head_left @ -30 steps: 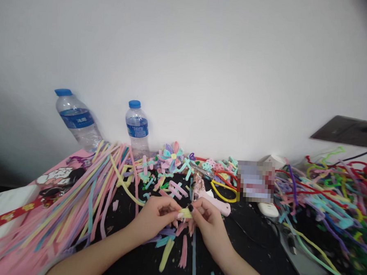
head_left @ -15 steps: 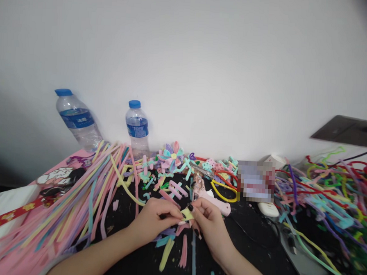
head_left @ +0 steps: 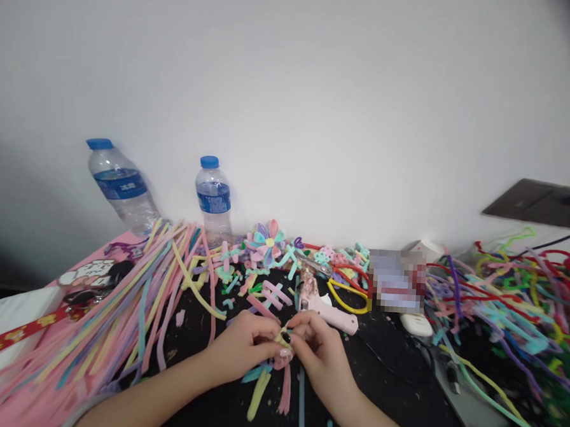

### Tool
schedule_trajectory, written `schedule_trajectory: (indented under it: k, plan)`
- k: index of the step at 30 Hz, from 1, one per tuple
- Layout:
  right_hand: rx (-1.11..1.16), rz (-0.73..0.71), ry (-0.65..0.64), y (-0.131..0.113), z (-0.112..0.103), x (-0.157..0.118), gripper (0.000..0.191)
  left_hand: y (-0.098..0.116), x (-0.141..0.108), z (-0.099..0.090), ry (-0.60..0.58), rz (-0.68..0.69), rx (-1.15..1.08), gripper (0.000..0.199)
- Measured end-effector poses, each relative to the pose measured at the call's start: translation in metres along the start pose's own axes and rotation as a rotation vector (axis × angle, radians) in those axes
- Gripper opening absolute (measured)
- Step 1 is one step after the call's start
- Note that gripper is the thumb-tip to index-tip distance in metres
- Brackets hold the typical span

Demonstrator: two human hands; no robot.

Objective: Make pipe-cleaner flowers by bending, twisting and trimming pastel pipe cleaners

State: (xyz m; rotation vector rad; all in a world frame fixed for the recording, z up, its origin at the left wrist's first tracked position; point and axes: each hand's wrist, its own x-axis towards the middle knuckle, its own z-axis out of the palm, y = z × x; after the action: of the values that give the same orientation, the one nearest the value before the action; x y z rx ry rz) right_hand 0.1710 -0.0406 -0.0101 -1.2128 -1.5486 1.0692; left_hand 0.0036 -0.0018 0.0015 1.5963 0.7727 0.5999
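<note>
Between my two hands is a small yellow fuzzy piece (head_left: 283,330), mostly covered by fingertips. My left hand (head_left: 247,346) pinches it from the left, and my right hand (head_left: 320,350) closes on it from the right, a dark-nailed finger lying over it. Just below the fingers lie a yellow strip bundle (head_left: 259,395), a pink strip bundle (head_left: 286,392) and blue strips (head_left: 256,372). A pink glue gun (head_left: 332,315) rests behind my right hand. Beyond my left hand is a pink lattice of short stems (head_left: 275,296).
Long pastel stems (head_left: 166,284) spread over the left side. Two water bottles (head_left: 213,197) stand by the wall. Yellow-handled scissors (head_left: 347,298) and a multicoloured flower (head_left: 270,243) lie at the back. Tangled bright stems (head_left: 523,315) and a white mouse-like object (head_left: 417,325) are on the right.
My right hand has shifted slightly left, and its fingers have closed in over the yellow piece. Less of that piece shows, with both hands' fingertips now closer together.
</note>
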Motion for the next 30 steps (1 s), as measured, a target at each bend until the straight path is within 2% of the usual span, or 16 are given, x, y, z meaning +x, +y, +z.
schedule_trajectory:
  k: [3, 6, 10, 15, 22, 26, 30]
  plan:
    - [-0.061, -0.034, 0.018, -0.004, -0.004, 0.002, 0.009, 0.005, 0.001, -0.001, 0.03, 0.018, -0.033, 0.019]
    - [-0.243, -0.09, -0.021, -0.008, -0.006, 0.002, 0.018, 0.006, 0.001, -0.001, 0.072, 0.016, -0.059, 0.021]
    - [-0.357, -0.117, -0.05, -0.007, -0.004, 0.001, 0.02, 0.002, 0.0, 0.001, 0.065, -0.008, -0.075, 0.019]
    - [-0.379, -0.104, -0.053, -0.008, -0.002, -0.001, 0.019, 0.0, 0.0, 0.002, 0.076, -0.063, -0.033, 0.02]
    - [-0.19, -0.125, -0.082, -0.012, -0.003, -0.001, 0.022, -0.005, 0.003, 0.004, 0.072, -0.117, -0.167, 0.017]
    - [-0.264, -0.083, -0.065, -0.008, -0.002, 0.0, 0.02, -0.006, 0.003, 0.005, 0.06, -0.114, -0.216, 0.015]
    - [-0.312, -0.082, -0.056, -0.005, -0.002, 0.002, 0.02, -0.004, 0.002, 0.005, 0.056, -0.116, -0.172, 0.013]
